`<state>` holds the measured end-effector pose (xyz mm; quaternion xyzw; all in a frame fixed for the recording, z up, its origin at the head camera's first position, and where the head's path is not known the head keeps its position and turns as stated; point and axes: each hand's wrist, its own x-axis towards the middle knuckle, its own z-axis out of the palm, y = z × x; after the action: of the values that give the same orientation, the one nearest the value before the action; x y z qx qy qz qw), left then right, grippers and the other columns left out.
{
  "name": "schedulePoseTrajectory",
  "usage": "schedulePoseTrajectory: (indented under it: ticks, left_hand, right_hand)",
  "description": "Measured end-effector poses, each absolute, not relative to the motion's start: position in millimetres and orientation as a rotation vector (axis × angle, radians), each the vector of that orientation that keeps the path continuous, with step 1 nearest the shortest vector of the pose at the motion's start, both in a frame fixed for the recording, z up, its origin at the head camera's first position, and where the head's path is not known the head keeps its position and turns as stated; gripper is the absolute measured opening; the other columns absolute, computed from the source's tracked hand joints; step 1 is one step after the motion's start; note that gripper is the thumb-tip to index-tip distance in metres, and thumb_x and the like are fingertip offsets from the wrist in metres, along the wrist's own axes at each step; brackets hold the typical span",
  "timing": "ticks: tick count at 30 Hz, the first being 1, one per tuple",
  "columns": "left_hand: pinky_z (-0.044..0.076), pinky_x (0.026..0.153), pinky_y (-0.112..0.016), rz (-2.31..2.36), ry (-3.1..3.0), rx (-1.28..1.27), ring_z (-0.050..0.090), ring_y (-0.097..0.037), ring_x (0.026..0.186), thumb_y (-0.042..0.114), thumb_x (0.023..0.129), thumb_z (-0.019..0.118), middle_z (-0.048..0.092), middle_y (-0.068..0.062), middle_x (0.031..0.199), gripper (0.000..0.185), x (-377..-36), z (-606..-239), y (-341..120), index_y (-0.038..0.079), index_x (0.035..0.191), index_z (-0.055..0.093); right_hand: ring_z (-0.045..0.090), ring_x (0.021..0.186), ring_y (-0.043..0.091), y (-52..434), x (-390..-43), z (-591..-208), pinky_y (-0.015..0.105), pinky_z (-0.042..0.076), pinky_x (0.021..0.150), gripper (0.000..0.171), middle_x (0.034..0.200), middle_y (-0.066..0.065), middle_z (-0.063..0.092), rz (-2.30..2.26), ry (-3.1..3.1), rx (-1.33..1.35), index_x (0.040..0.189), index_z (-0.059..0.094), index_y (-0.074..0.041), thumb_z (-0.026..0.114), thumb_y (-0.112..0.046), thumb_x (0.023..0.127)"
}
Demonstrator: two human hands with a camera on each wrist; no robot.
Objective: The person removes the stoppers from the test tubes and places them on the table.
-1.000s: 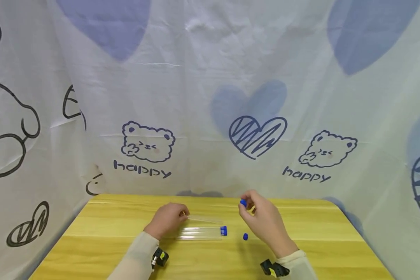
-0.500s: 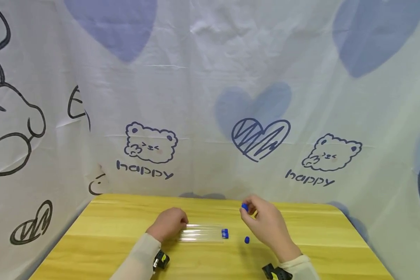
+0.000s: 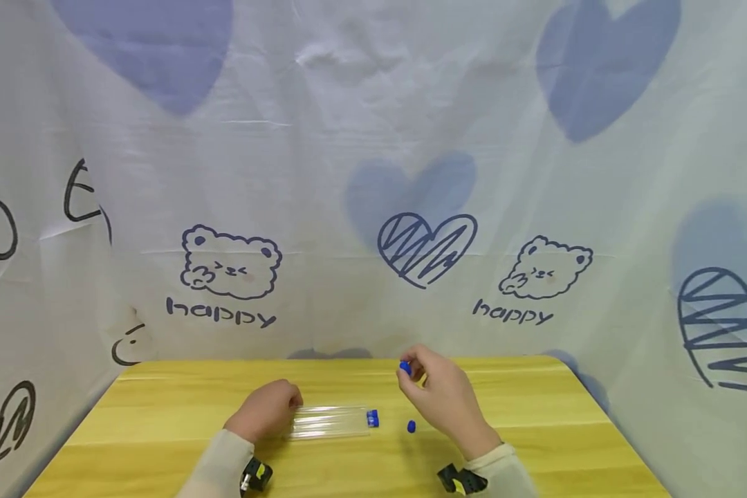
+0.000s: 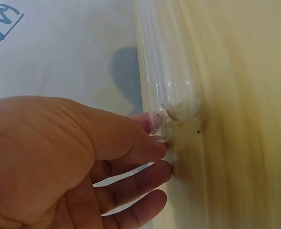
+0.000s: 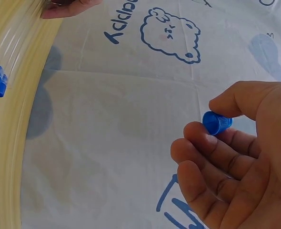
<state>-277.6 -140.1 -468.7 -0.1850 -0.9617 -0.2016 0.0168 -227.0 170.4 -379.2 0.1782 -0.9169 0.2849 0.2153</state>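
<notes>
Several clear test tubes (image 3: 331, 422) lie side by side on the table, some with blue caps (image 3: 373, 418) at their right ends. My left hand (image 3: 263, 411) is at their left ends. In the left wrist view its thumb and index finger pinch the rounded end of one test tube (image 4: 155, 105), close beside another tube. Raised above the table, my right hand (image 3: 446, 395) pinches a blue screw cap (image 5: 217, 123) between thumb and fingers. The cap's hollow opening shows in the right wrist view. Another blue cap (image 3: 411, 427) lies loose on the table, right of the tubes.
The wood-patterned yellow table (image 3: 180, 408) ends at a back edge just beyond the hands. A pale printed cloth (image 3: 336, 297) with hearts and bear faces hangs behind it and along the sides.
The test tube in my left hand has come down from a tilted spot behind the row to lie against the other tubes. My right hand still holds its cap. The head view has shifted.
</notes>
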Motion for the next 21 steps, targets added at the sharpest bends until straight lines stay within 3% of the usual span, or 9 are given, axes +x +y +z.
schedulePoseTrajectory:
  ticks: [6,10,13,17,21]
  left_hand:
    - [0.057,0.089,-0.048,-0.617,-3.004,-0.568,0.069,-0.03,0.097,-0.003,0.094,0.067,0.073,-0.008,0.098,0.014,-278.6,-471.1,-144.2,0.003,0.102,0.077]
    - [0.057,0.091,-0.048,-0.65,-3.017,-0.547,0.068,-0.028,0.095,-0.012,0.086,0.066,0.072,-0.008,0.098,0.025,-279.0,-472.5,-145.7,0.002,0.105,0.074]
    - [0.054,0.097,-0.05,-0.664,-3.003,-0.535,0.068,-0.033,0.103,-0.012,0.085,0.063,0.072,-0.012,0.105,0.032,-277.0,-469.1,-147.6,0.001,0.113,0.072]
    - [0.054,0.096,-0.051,-0.668,-2.988,-0.491,0.068,-0.035,0.108,-0.008,0.092,0.062,0.071,-0.015,0.112,0.032,-268.1,-451.6,-152.4,-0.001,0.122,0.069]
    - [0.056,0.091,-0.048,-0.651,-2.941,-0.478,0.068,-0.028,0.101,-0.003,0.093,0.066,0.071,-0.011,0.109,0.03,-251.5,-427.6,-157.8,0.003,0.122,0.069]
  right_hand:
    - [0.057,0.071,0.003,166.5,-226.6,-379.9,0.021,0.049,0.061,0.014,0.081,-0.016,0.062,0.798,-2.547,0.49,0.105,0.068,-0.019,0.076,-0.021,0.094]
    - [0.059,0.073,0.004,165.7,-226.5,-379.0,0.022,0.05,0.062,0.019,0.084,-0.013,0.063,0.841,-2.555,0.493,0.11,0.065,-0.016,0.075,-0.019,0.094]
    - [0.06,0.075,0.006,165.7,-226.6,-378.3,0.022,0.05,0.064,0.019,0.086,-0.011,0.064,0.838,-2.545,0.498,0.109,0.064,-0.015,0.074,-0.016,0.094]
    - [0.062,0.078,0.008,165.6,-226.6,-378.3,0.022,0.051,0.065,0.02,0.088,-0.011,0.066,0.831,-2.543,0.495,0.112,0.066,-0.015,0.074,-0.017,0.094]
    - [0.063,0.079,0.007,164.9,-225.9,-379.6,0.022,0.051,0.065,0.032,0.092,-0.01,0.069,0.846,-2.551,0.475,0.124,0.064,-0.013,0.073,-0.016,0.093]
